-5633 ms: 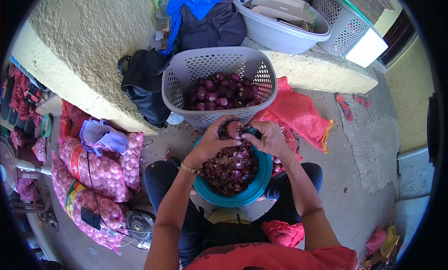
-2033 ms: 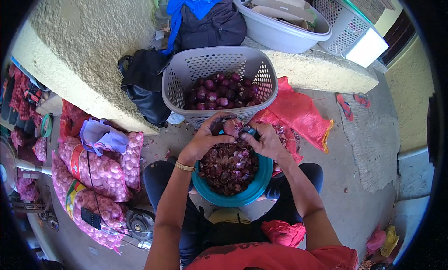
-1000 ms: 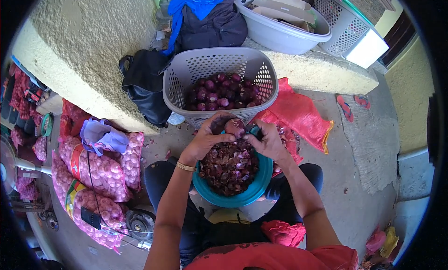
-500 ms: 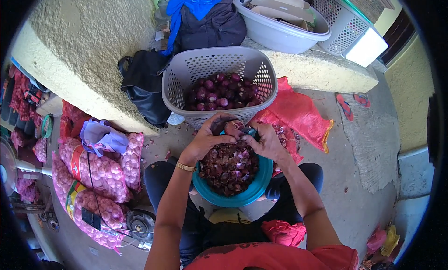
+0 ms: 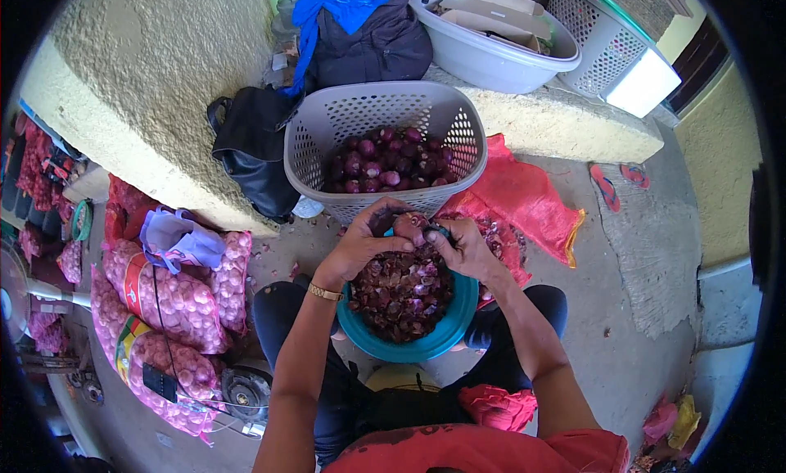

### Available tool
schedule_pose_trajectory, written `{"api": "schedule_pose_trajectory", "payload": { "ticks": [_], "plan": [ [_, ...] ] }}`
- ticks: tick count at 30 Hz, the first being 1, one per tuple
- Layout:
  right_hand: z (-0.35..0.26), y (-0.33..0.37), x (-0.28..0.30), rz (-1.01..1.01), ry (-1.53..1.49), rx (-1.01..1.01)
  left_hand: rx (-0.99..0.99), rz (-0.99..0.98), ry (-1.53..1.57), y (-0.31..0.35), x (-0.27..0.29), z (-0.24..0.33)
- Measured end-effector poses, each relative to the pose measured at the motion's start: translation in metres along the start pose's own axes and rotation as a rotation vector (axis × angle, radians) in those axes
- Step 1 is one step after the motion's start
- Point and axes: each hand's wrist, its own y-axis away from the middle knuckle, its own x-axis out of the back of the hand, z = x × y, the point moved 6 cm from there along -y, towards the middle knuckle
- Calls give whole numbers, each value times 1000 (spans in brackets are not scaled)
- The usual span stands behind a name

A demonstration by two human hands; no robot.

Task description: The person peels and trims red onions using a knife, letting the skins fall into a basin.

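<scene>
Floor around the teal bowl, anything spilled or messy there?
Yes. Loose onion skins lie scattered on the concrete floor left of the teal bowl, and more litter the red mesh sack beside it.

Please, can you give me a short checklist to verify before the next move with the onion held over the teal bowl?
1. Onion held by both hands, left hand and right hand: ok.
2. Onion is above the teal bowl, so skins fall inside: ok.
3. Bowl has room for more skins: cannot tell, it looks nearly full.
4. Grey basket of peeled onions sits close in front: ok.
5. Small dark tool in the right hand, a blade or not: cannot tell.
</scene>
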Motion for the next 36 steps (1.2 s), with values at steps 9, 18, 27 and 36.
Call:
{"api": "schedule_pose_trajectory", "payload": {
  "ticks": [9, 18, 27, 36],
  "plan": [
    [-8, -1, 1, -30, -13, 24, 26, 11, -18, -1, 2, -4],
    [-22, 2, -3, -102, 85, 104, 61, 2, 84, 2, 4, -6],
    [-15, 7, -5, -132, 208, 141, 60, 77, 137, 3, 11, -6],
    [-5, 3, 10, 131, 193, 9, 103, 64, 170, 4, 5, -10]
  ]
}}
